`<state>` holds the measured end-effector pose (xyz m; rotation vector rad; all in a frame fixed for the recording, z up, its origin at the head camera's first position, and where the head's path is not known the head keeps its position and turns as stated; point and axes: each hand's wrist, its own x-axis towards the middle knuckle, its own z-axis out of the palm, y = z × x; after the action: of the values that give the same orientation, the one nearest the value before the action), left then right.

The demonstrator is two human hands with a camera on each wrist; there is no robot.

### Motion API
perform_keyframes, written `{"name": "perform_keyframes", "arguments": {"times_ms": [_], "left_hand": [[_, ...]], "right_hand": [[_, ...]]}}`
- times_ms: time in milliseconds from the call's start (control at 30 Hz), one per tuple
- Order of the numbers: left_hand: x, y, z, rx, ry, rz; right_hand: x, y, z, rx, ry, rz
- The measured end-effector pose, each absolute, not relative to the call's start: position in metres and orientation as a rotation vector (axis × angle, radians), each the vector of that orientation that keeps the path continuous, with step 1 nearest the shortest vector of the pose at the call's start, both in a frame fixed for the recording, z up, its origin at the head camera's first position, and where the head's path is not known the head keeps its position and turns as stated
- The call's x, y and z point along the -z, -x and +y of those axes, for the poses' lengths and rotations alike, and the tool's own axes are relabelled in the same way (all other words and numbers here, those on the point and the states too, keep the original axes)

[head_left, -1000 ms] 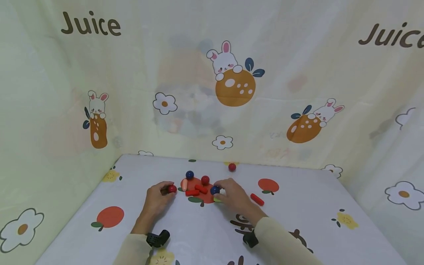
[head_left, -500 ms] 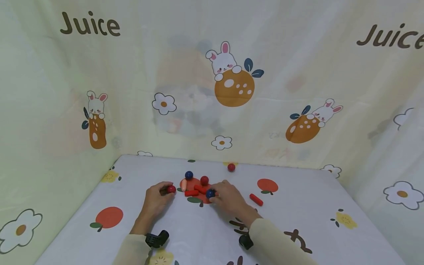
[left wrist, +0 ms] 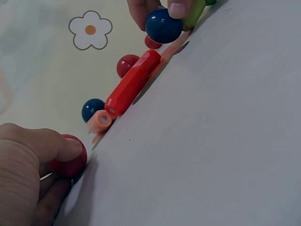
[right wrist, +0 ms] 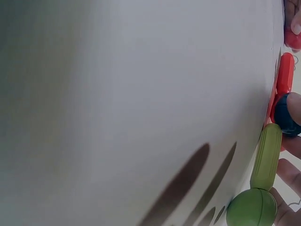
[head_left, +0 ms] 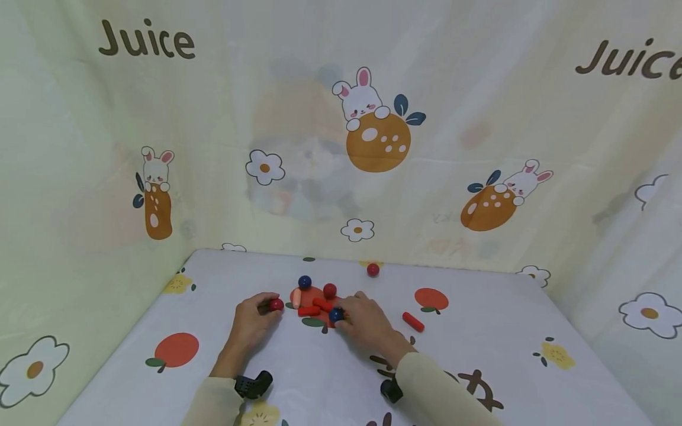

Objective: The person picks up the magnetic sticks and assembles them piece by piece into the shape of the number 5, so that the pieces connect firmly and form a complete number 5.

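My left hand pinches a red ball low at the tablecloth, left of the cluster. The right hand holds a blue ball between thumb and fingers, at the cluster's right side. In the right wrist view a ribbed green stick and a green ball line up beside that blue ball, against the right fingers; whether these grip them I cannot tell. Two red sticks, a pink stick, a second blue ball and another red ball lie between the hands.
A lone red ball lies near the back edge. One more red stick is right of my right hand. Printed curtains stand behind and at both sides of the patterned tablecloth.
My right hand has shifted left and slightly towards me with the blue ball, closer to the red sticks. The left hand stays in place with its red ball.
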<state>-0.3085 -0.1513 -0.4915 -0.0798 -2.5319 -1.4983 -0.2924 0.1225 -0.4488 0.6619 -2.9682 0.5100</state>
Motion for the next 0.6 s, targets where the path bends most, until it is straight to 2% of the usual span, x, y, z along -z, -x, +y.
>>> {"name": "perform_keyframes", "arguments": {"times_ms": [600], "left_hand": [[0.4918,0.3085,-0.1513,1.509,0.080,-2.529]], "right_hand": [[0.4487,0.2919,0.1203,-0.459,-0.625,-3.015]]}}
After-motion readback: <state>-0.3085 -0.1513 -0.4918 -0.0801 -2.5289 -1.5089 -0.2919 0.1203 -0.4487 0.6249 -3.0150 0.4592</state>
